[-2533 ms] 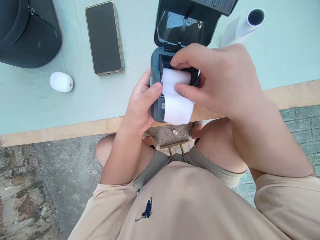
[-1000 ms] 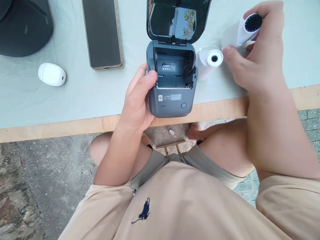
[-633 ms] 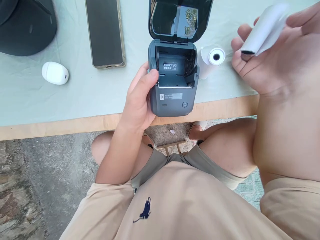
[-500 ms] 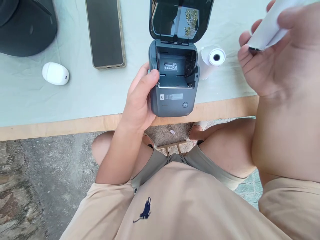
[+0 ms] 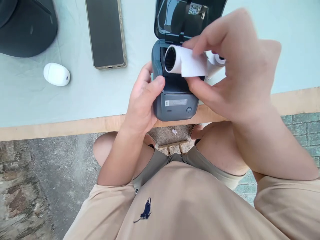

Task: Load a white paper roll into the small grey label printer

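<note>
Right hand [image 5: 238,65] pinches a dark-cored white paper roll [image 5: 188,62] over the open compartment [image 5: 175,84] of a dark blue-grey plastic printer [image 5: 176,114], which the left hand [image 5: 142,100] grasps by its left side.

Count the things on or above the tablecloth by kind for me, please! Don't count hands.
Printer: 1
Paper rolls: 2
Phone: 1
White case: 1
Dark bag: 1
Total: 6

Power symbol [image 5: 189,109] on printer [image 5: 176,113] (label [image 5: 176,102] blurred)
</note>
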